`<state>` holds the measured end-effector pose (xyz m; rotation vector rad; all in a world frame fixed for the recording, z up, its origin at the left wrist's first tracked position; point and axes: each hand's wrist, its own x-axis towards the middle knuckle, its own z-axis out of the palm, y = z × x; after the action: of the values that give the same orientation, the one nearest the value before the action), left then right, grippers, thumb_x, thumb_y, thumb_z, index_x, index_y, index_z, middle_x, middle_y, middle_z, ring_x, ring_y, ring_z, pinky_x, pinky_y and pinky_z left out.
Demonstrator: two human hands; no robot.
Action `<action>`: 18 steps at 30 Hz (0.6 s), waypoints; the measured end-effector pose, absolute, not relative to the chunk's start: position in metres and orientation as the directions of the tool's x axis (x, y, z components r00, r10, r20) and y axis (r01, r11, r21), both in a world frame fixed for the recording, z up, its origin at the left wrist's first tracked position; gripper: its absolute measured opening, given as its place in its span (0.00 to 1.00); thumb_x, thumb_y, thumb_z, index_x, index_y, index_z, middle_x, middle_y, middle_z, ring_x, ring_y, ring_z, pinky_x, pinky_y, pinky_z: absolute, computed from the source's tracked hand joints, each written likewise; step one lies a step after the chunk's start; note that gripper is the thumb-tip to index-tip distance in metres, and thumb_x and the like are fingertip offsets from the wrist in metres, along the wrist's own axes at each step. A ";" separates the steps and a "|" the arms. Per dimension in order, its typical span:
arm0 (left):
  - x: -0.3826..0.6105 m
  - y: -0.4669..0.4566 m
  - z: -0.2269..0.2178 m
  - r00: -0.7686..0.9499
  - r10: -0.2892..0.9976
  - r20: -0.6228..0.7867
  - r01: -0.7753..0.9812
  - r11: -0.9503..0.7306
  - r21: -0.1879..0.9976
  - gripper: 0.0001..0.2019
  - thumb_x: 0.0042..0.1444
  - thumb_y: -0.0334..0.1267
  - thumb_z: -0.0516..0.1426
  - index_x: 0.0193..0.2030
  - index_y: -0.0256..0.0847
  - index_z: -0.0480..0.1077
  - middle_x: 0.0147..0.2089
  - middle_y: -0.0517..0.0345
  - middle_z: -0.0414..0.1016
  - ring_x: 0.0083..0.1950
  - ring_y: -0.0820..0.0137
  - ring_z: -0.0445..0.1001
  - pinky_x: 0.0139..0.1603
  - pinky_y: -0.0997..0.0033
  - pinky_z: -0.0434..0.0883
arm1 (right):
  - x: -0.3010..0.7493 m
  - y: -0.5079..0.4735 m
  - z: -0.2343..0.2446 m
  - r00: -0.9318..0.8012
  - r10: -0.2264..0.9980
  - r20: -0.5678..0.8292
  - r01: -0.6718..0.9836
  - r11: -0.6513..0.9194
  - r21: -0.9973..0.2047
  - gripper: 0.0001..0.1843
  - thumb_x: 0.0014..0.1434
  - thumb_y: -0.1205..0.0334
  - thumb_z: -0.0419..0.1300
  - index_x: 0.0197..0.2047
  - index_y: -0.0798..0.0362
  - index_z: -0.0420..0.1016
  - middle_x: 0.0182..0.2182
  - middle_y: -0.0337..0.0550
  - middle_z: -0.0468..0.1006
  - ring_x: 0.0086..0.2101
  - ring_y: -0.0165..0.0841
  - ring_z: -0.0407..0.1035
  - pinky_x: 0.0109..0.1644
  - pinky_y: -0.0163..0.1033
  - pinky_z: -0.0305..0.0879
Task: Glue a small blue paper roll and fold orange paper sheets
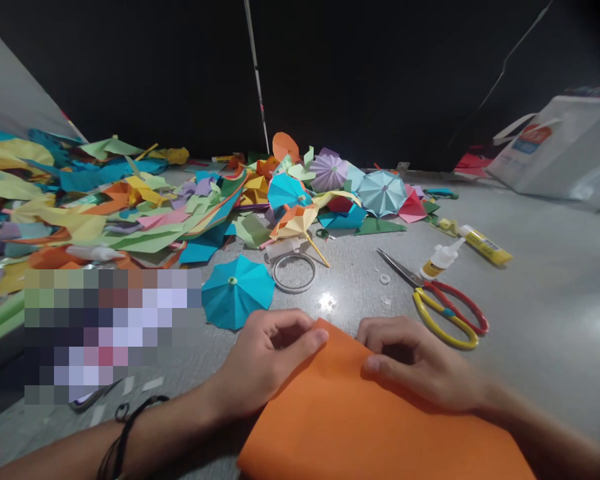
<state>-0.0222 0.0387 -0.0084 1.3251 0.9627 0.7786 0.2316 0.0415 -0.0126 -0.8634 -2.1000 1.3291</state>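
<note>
A folded orange paper sheet [360,413] lies on the grey table in front of me. My left hand [267,357] rests on its left edge, fingers curled and thumb pressing the paper near the top corner. On the upper right part of the sheet my right hand [420,363] presses down with curled fingers. A finished teal paper umbrella [237,290] lies just beyond my left hand. Red-and-yellow scissors [443,303] lie to the right of my right hand.
A heap of coloured paper scraps [105,200] and paper umbrellas [380,192] covers the far left and middle. A wire ring [294,272], a glue bottle [443,259], a yellow glue stick [485,245] and a white bag [560,147] are nearby. A pixelated patch sits at left.
</note>
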 end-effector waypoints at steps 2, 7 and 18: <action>-0.023 0.038 -0.008 0.420 0.899 -0.126 0.060 0.111 0.992 0.18 0.62 0.48 0.63 0.31 0.34 0.74 0.27 0.58 0.71 0.28 0.74 0.66 0.25 0.79 0.62 | 0.232 0.041 -0.013 -0.670 0.739 0.070 0.243 0.308 -0.920 0.20 0.72 0.54 0.60 0.29 0.54 0.71 0.29 0.38 0.70 0.31 0.28 0.63 0.35 0.36 0.59; -0.023 0.036 -0.008 0.421 0.897 -0.131 0.042 0.125 0.991 0.17 0.62 0.48 0.63 0.31 0.35 0.74 0.27 0.59 0.70 0.27 0.75 0.65 0.25 0.79 0.61 | 0.232 0.041 -0.013 -0.671 0.740 0.049 0.265 0.301 -0.916 0.21 0.72 0.53 0.58 0.29 0.54 0.70 0.29 0.37 0.68 0.31 0.28 0.61 0.35 0.37 0.58; -0.021 0.038 -0.007 0.414 0.903 -0.112 0.046 0.102 0.994 0.17 0.63 0.47 0.63 0.30 0.36 0.73 0.26 0.59 0.69 0.27 0.74 0.65 0.24 0.79 0.61 | 0.230 0.041 -0.009 -0.674 0.735 0.075 0.254 0.326 -0.911 0.22 0.72 0.53 0.58 0.28 0.54 0.69 0.28 0.38 0.68 0.30 0.28 0.61 0.34 0.36 0.58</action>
<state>-0.0205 0.0379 -0.0066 1.3193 0.9547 0.8019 0.2296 0.0414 -0.0095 -0.8689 -2.1143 1.3231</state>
